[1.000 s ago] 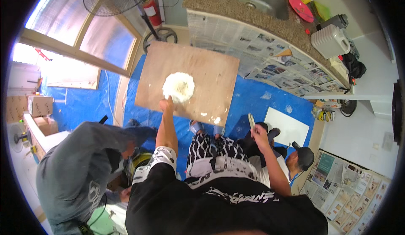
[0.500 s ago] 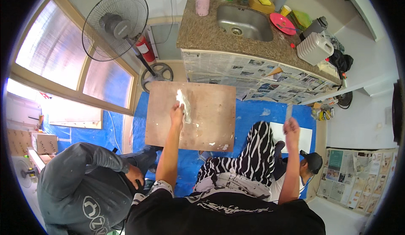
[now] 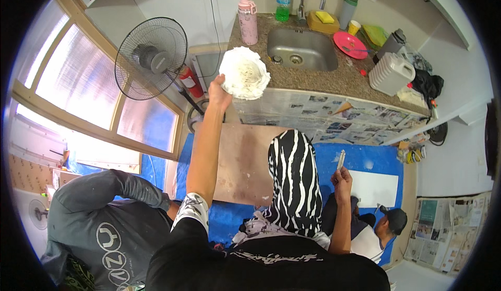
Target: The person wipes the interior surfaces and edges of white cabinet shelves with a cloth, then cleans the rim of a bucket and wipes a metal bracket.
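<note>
Held out ahead by my left hand (image 3: 220, 93) is a round, shallow dish-like piece (image 3: 244, 74) thickly smeared with white paste. My fingers close on its lower left rim, and its coated face is turned toward me. It hangs in front of the counter's left end, above a brown wooden board (image 3: 235, 158). My right hand (image 3: 342, 181) is closed round a thin, flat, light-coloured tool (image 3: 341, 159) that points upward; its exact kind is unclear. My knee in black-and-white patterned trousers (image 3: 295, 171) covers the board's right side.
A person in a grey sweatshirt (image 3: 104, 223) is close on my left; another in a dark cap (image 3: 394, 221) sits low on my right, beside a white panel (image 3: 378, 189). A standing fan (image 3: 151, 58) and sink counter (image 3: 250, 72) lie ahead. Blue sheeting (image 3: 334, 152) covers the floor.
My left hand has lifted the white-smeared piece up and away from over the board, turning its face toward me. My right hand has come lower, and my knee now overlaps the board. The view has tilted up.
</note>
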`<state>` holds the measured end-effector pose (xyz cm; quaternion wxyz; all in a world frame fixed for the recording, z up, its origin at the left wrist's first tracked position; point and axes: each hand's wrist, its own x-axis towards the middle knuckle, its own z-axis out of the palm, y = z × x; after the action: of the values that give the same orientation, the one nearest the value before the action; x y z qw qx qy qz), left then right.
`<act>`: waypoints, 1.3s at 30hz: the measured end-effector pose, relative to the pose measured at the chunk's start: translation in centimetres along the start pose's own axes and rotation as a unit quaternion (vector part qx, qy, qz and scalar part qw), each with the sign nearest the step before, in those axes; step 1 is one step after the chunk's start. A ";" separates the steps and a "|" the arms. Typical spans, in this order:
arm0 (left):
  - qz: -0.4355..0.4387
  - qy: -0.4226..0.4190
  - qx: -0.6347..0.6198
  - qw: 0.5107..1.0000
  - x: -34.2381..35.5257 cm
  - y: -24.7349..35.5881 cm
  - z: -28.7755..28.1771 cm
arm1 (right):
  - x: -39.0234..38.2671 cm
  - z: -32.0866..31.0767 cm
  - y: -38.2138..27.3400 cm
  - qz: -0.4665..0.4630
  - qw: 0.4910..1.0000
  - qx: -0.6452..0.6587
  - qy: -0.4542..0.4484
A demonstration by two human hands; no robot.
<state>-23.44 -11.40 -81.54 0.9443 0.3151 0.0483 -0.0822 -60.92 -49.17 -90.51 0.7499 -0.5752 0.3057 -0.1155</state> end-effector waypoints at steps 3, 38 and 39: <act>-0.028 0.016 -0.010 0.999 2.1 -0.6 0.6 | 1.6 2.3 -0.9 -0.018 0.999 -0.013 -0.028; 0.032 0.329 0.410 0.850 -24.0 -6.0 -15.9 | 0.5 33.9 -9.5 -0.288 0.817 -0.246 -0.435; 0.044 0.326 0.439 0.836 -24.9 -5.7 -16.1 | 1.8 34.6 -7.7 -0.304 0.786 -0.279 -0.461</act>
<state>-49.58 -3.11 -94.12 0.6391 0.7066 0.2987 0.0542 -37.68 -25.11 -78.64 0.5345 -0.8074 -0.2477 0.0316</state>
